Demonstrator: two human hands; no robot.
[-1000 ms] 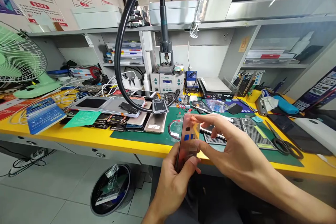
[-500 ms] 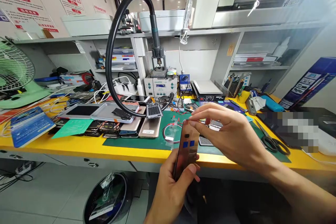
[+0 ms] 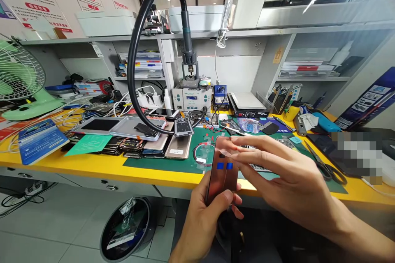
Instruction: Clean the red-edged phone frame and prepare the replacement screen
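My left hand (image 3: 212, 209) is closed around the lower part of a thin phone screen panel (image 3: 221, 183), thumb across its face and fingertips showing at the right edge. The panel stands upright and tilted, its coppery, shiny side towards me, with two small blue patches below a dark spot. At its top, my right hand (image 3: 286, 176) has its fingers bent together over the surface. A strip of clear film (image 3: 226, 153) shows at those fingertips, over the panel's upper part. Whether the film is still stuck to the panel I cannot tell.
Behind the hands is a green mat (image 3: 160, 165) on a yellow bench. Scissors (image 3: 327, 166) lie at the right, stacked phones (image 3: 178, 146) at the left. A hot-air station (image 3: 191, 99) with a looping black hose (image 3: 131, 61) stands behind. A bin (image 3: 126, 230) sits on the floor.
My right hand has come lower and flatter over the panel's upper part, and clear film now shows at its fingertips. The left hand keeps its hold. The camera view has shifted slightly.
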